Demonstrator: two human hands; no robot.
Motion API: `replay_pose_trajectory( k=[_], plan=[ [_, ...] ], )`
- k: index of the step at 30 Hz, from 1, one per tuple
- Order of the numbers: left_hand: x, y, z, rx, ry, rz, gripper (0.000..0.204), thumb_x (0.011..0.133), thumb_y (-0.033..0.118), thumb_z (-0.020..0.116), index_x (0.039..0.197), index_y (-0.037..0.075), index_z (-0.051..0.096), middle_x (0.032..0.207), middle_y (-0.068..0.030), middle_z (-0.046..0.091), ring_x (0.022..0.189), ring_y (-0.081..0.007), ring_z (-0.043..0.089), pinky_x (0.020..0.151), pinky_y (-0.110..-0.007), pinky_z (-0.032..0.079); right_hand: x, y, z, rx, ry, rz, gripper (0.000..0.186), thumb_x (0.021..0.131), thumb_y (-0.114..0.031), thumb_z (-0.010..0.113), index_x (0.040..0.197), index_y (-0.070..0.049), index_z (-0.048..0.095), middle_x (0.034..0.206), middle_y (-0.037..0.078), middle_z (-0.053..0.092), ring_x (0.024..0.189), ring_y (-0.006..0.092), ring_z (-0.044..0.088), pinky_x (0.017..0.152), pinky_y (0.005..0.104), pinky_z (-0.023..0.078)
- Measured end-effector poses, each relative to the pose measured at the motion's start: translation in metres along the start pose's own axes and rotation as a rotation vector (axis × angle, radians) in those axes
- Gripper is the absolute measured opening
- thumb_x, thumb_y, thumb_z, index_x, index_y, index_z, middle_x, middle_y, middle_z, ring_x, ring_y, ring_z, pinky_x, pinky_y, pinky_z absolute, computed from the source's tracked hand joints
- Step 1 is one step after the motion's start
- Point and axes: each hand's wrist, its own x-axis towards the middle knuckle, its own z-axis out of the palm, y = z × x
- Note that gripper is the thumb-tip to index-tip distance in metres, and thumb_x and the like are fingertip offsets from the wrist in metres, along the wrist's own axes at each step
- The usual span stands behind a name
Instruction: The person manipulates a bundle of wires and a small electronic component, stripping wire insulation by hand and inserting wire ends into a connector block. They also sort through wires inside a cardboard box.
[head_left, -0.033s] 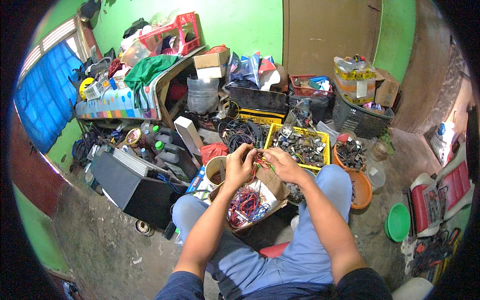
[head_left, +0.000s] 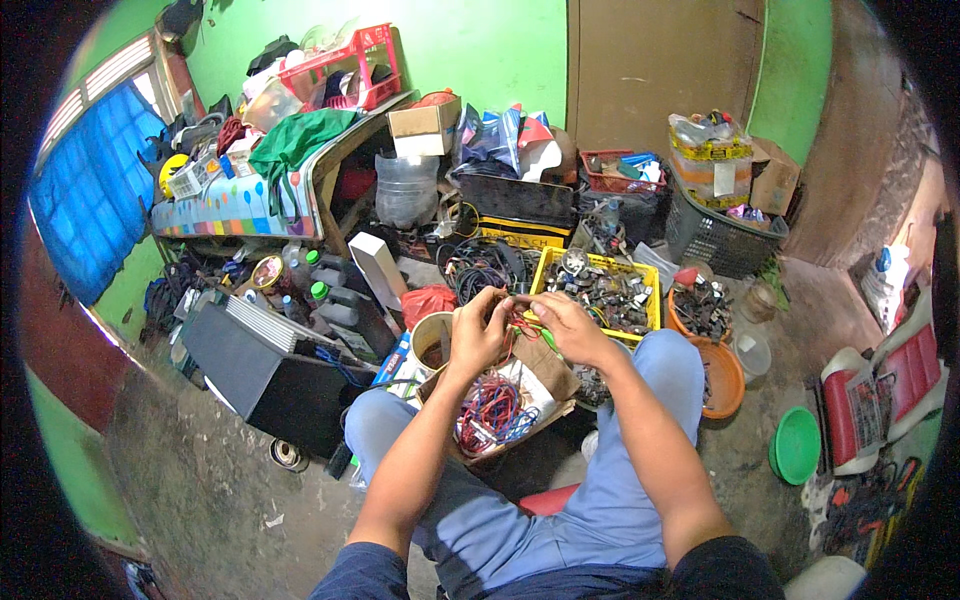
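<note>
My left hand (head_left: 478,330) and my right hand (head_left: 568,328) are raised over a cardboard box, fingertips pinched together almost touching. Thin red wire (head_left: 520,322) hangs from between them, its upper end hidden by the fingers. A narrow green piece (head_left: 547,342) shows below my right fingers; its kind cannot be made out. Under my hands, the box (head_left: 562,408) stands between my knees, its flap raised. In it lies a tangle of red, blue and purple wires (head_left: 492,412). A round pale tub (head_left: 432,340) with a brownish inside stands beside my left hand.
Beyond my right hand is a yellow crate (head_left: 655,312) of small metal parts. Orange basins (head_left: 728,380) stand right of my knee, a green basin (head_left: 795,445) farther right. At left are a black case (head_left: 270,395) and dark jugs (head_left: 350,318). Black cables (head_left: 485,268) lie ahead.
My right hand has shifted very slightly to the right, and the green piece below it shows a little farther right. My left hand stays nearly where it was.
</note>
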Motion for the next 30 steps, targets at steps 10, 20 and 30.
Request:
replay_pose_trajectory(
  k=[10, 20, 30],
  plan=[
    [-0.005, -0.004, 0.0, 0.156, -0.127, 0.144, 0.011, 0.093, 0.01, 0.063, 0.096, -0.001, 0.065, 0.075, -0.0176, 0.069, 0.069, -0.0263, 0.071, 0.062, -0.035, 0.051, -0.006, -0.009, 0.001, -0.274, -0.205, -0.034, 0.026, 0.085, -0.018, 0.072, 0.106, -0.002, 0.071, 0.098, 0.021, 0.07, 0.092, 0.0355, 0.069, 0.082, 0.0426, 0.053],
    [0.002, -0.007, 0.0, -0.093, 0.039, 0.039, 0.019, 0.095, 0.017, 0.065, 0.104, 0.0, 0.068, 0.083, -0.0115, 0.072, 0.073, -0.0145, 0.069, 0.066, -0.031, 0.052, -0.001, -0.032, -0.006, -0.091, 0.039, 0.133, 0.021, 0.088, -0.016, 0.073, 0.103, -0.002, 0.074, 0.083, 0.014, 0.075, 0.072, 0.0121, 0.067, 0.068, 0.0336, 0.053],
    [-0.005, -0.01, 0.008, -0.089, -0.051, -0.077, 0.024, 0.091, 0.014, 0.07, 0.108, -0.003, 0.068, 0.086, -0.0104, 0.073, 0.078, -0.0098, 0.066, 0.07, -0.028, 0.051, -0.001, -0.031, -0.005, 0.175, 0.088, 0.3, 0.021, 0.091, -0.021, 0.073, 0.094, 0.0, 0.075, 0.063, 0.004, 0.065, 0.052, 0.0083, 0.06, 0.048, 0.0284, 0.05]
  ],
)
